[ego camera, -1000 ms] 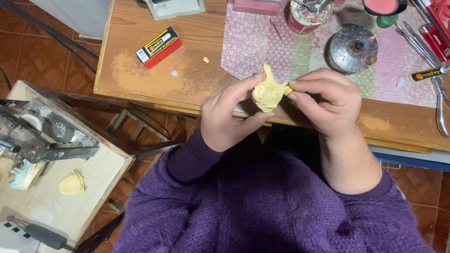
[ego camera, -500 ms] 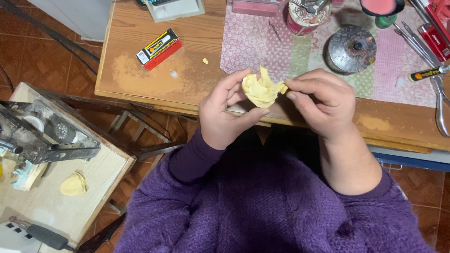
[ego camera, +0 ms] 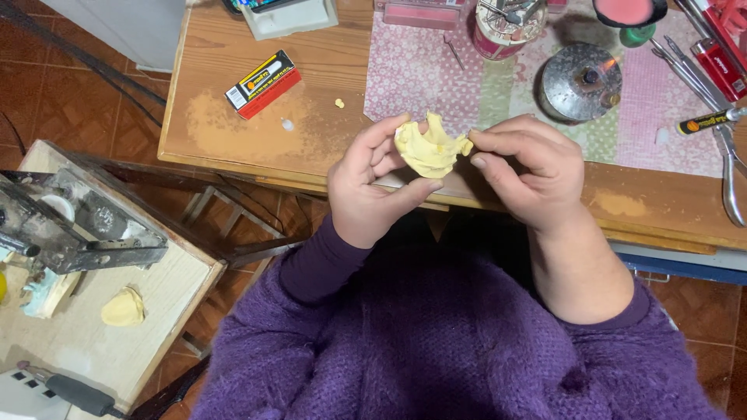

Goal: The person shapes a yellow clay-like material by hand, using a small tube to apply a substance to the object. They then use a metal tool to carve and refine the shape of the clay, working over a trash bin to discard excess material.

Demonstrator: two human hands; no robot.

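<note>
Yellow wax-like lump [ego camera: 429, 148] sits pinched between both hands: left hand [ego camera: 372, 187] grasping from nine o'clock, right hand [ego camera: 529, 171] from three. Since a moment ago it has turned slightly. Beyond, at twelve, the wooden tabletop [ego camera: 233, 132] carries a metal lidded pot [ego camera: 580, 82].

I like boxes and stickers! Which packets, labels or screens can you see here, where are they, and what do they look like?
Small box: on the wooden table, upper left; flat rectangle, red, yellow and black.
Labelled tube: right side, by the pliers; thin, black and yellow.
Red packet: top right corner; long, red with white print.
Round tin: top centre on the patterned cloth; pink-banded cylinder.
</note>
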